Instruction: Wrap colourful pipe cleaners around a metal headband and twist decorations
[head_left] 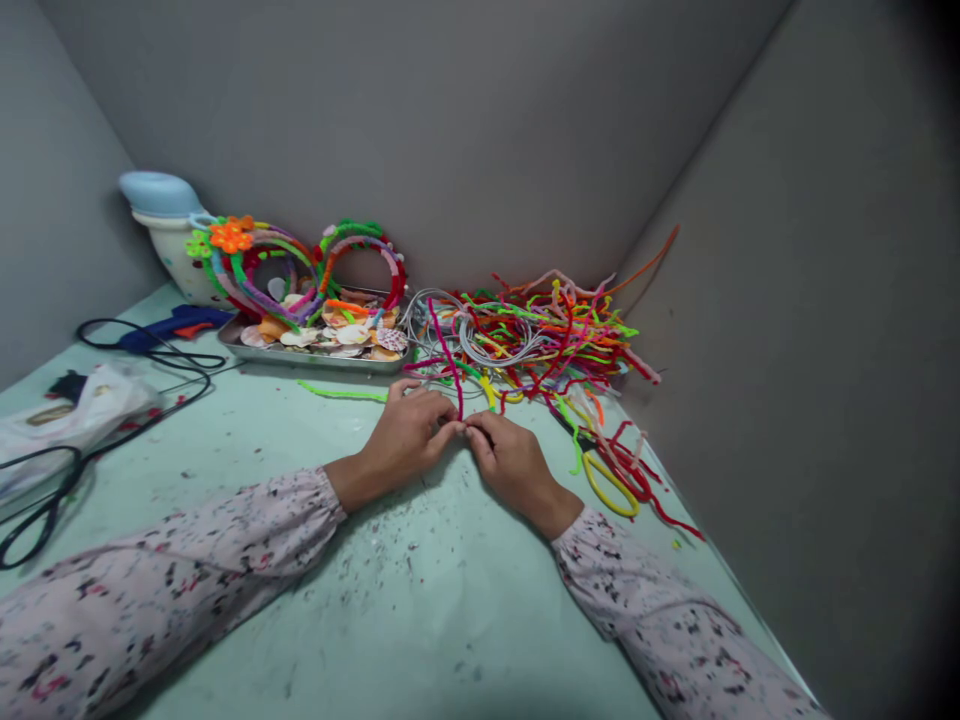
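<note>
Between my two hands is a magenta pipe cleaner (448, 350), pinched near its lower end while its long part sticks up and leans left. My left hand (409, 435) closes thumb and forefinger on it. Fingertips of my right hand (514, 465) meet it from the other side, also in a pinch. Another magenta length runs left behind my left hand; whether it is the same piece I cannot tell. A light green pipe cleaner (341, 393) lies flat just beyond my left hand. Past both hands spreads a tangled heap of coloured pipe cleaners (585, 335).
A metal tray (315, 366) of shells stands at the back, with wrapped headbands (364, 235) propped on it. Left of it are a blue-lidded white container (176, 245), a blue tool (161, 328), a black cable (202, 385) and a plastic bag (97, 405). Yellow-handled scissors (611, 490) lie right.
</note>
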